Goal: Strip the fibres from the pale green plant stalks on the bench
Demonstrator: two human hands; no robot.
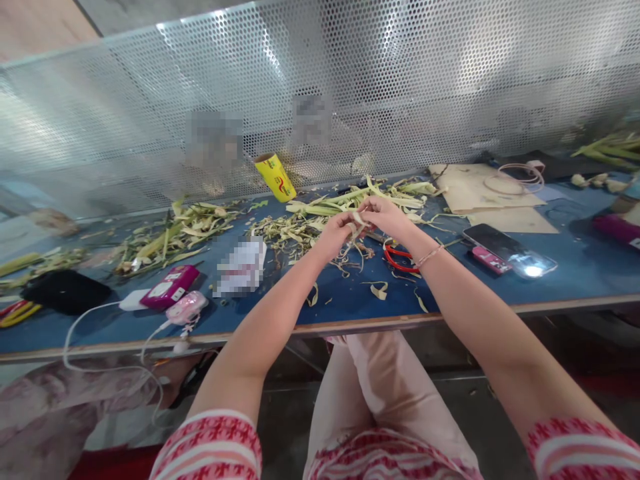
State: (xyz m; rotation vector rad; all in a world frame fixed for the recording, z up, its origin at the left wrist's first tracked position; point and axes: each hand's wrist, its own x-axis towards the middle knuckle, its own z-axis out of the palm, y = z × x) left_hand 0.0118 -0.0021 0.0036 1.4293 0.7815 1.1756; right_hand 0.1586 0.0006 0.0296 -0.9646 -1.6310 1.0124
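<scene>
My left hand (338, 235) and my right hand (383, 215) meet over the blue table, fingers closed on a small pale strip of plant leaf (358, 219) between them. Behind and beneath them lies a heap of long pale-green plant stalks (330, 205). Curled, dry leaf scraps (287, 233) are strewn to the left of my hands. Just under my right wrist rests a pair of red-handled scissors (400, 259), its blades not visible. A loose leaf curl (379, 291) lies near the front edge.
A perforated metal screen (400, 80) rises behind the table (350, 303). Left are a yellow tube (277, 179), another plant heap (170, 237), a purple box (170, 287) and a white cable (75, 333). Right are a lit phone (507, 250) and brown cardboard (470, 187). Another person's leg (65, 413) shows lower left.
</scene>
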